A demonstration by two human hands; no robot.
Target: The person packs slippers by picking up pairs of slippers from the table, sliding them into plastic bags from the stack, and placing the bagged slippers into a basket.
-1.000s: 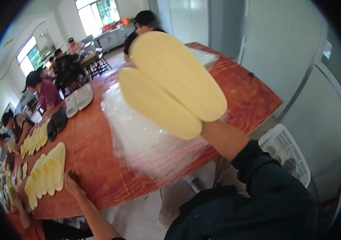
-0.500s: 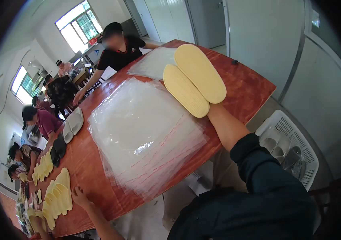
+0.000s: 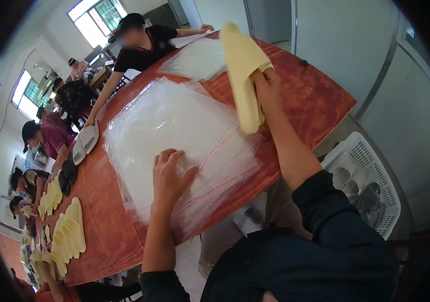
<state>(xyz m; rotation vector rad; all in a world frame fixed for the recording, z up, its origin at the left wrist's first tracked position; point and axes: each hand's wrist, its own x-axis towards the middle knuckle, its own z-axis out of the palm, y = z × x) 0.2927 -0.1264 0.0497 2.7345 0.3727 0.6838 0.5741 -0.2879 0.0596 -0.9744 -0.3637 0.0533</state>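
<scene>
At the yellow slipper [image 3: 240, 70], right hand [image 3: 269, 90] with fingers partly hidden

Our right arm [image 3: 293, 148] reaching forward and up, dark sleeve bunched near the elbow, our right hand [image 3: 267, 93] raised with fingers curled closed, our left forearm [image 3: 159, 236] upright, our left hand [image 3: 170, 173] lower, fingers bent and spread, thumb apart, fingertip contact hard to judge
</scene>
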